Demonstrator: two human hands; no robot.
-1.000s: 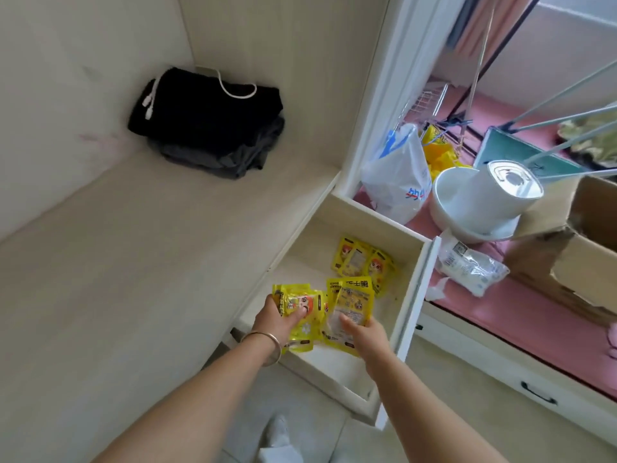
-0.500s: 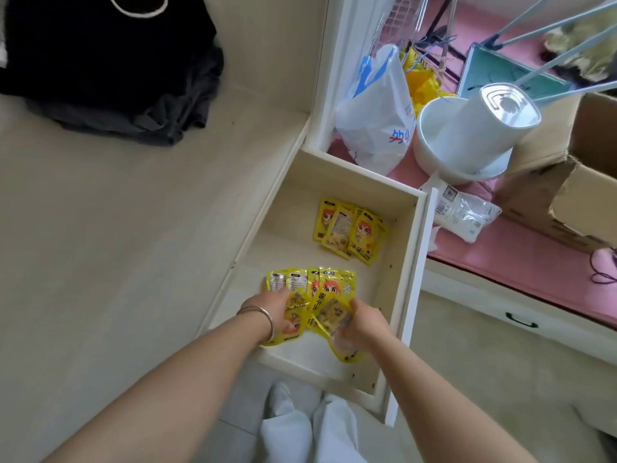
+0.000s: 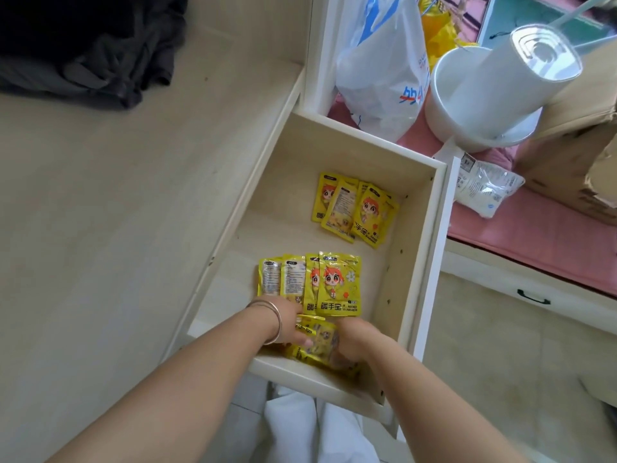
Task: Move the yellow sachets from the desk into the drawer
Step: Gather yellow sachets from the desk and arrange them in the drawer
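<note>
The pale wooden drawer (image 3: 430,248) stands pulled out beside the desk (image 3: 117,202). A fan of yellow sachets (image 3: 357,208) lies at its far end. A second row of yellow sachets (image 3: 320,284) lies flat in the middle of the drawer. At the near end, my left hand (image 3: 288,327), with a bangle on the wrist, and my right hand (image 3: 354,339) both hold a small bunch of yellow sachets (image 3: 315,342) low inside the drawer, just behind its front panel. No sachets show on the visible desk top.
Dark folded clothes (image 3: 86,45) lie at the desk's back left. Right of the drawer, a pink ledge (image 3: 534,242) carries a white plastic bag (image 3: 384,71), a white bowl with a cylinder (image 3: 500,78), a clear packet (image 3: 484,188) and a cardboard box (image 3: 584,145).
The row of sachets has left my hands and now lies flat in the drawer's middle. Both hands have drawn back to the near end, holding a smaller bunch. The view has tilted downward.
</note>
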